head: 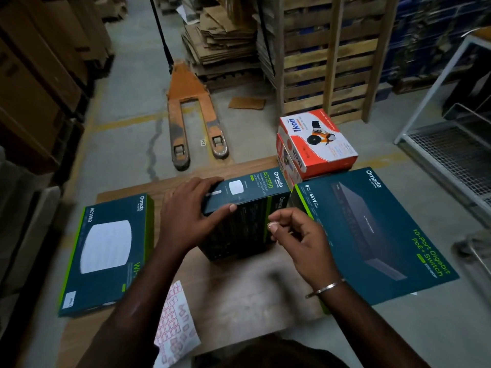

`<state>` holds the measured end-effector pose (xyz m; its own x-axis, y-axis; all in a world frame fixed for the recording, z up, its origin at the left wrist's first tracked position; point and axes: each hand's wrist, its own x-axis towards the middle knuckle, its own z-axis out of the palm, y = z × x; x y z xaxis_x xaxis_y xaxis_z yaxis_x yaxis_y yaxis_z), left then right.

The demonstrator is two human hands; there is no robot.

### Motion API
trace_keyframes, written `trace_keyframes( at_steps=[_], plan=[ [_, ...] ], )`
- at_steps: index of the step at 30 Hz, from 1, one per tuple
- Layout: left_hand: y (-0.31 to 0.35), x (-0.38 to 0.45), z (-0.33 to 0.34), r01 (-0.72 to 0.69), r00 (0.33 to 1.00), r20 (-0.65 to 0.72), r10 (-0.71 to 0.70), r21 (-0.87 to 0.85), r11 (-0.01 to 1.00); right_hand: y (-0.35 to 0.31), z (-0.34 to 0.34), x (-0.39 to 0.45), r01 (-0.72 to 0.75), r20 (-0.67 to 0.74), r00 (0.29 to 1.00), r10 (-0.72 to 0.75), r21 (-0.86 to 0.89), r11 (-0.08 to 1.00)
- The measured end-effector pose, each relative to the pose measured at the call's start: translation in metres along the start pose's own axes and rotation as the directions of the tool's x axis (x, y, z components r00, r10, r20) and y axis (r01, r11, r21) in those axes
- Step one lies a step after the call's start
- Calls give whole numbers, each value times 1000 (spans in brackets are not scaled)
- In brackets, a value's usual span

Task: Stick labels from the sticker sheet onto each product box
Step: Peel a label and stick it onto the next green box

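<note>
Flat AC1350 box (106, 251) at the counter's (239, 293) left, sticker sheet (174, 322) near the front edge. Left hand (186, 216) gripping the upright box (244, 208) at centre. Right hand (295, 232) beside it, fingers curled, pinching something small; switch box (372, 235) flat on the right.

A dark teal, smooth cardboard product box (239, 208) is sitting on a matt brown wooden board (239, 288); the thin paper sticker sheet (175, 322) is looking slightly glossy.

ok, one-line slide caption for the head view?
Left hand steadies upright box; right hand brings a label.
</note>
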<state>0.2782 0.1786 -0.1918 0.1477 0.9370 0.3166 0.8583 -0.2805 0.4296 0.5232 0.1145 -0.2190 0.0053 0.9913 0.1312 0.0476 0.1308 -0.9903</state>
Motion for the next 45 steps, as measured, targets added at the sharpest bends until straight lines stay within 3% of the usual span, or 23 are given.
trace_keyframes(
  at_steps=[6, 13, 18, 21, 25, 30, 38, 41, 45],
  plan=[
    [1, -1, 2, -13, 1000, -18, 14, 34, 999, 4, -2, 3, -16, -76, 997, 15, -3, 1000],
    [0, 0, 1, -16, 1000, -17, 16, 52, 999, 6, -2, 8, 12, -61, 998, -13, -24, 1000],
    [0, -1, 2, -26, 999, -29, 28, 53, 998, 5, 0, 10, 138, -4, 990, -140, -140, 980],
    [-2, -1, 3, -34, 999, -32, 37, 84, 996, -7, -2, 9, 243, 41, 970, -241, -263, 934],
    [-2, -1, 4, -41, 998, -40, 45, 92, 995, -20, -6, 15, 414, 219, 910, -353, -409, 813],
    [-3, -2, 4, -49, 998, -38, 53, 102, 994, -16, 3, 21, 481, 393, 868, -302, -520, 706],
    [-7, 7, -2, -106, 994, 35, 101, 211, 972, -13, 1, 25, 526, 435, 849, -298, -649, 550],
    [-7, 9, -2, -136, 991, 52, 127, 242, 961, -15, 1, 25, 512, 429, 856, -288, -634, 580],
    [-9, 7, 3, -157, 987, 20, 156, 240, 958, -16, -3, 25, 439, 401, 878, -260, -462, 770]
  ],
)
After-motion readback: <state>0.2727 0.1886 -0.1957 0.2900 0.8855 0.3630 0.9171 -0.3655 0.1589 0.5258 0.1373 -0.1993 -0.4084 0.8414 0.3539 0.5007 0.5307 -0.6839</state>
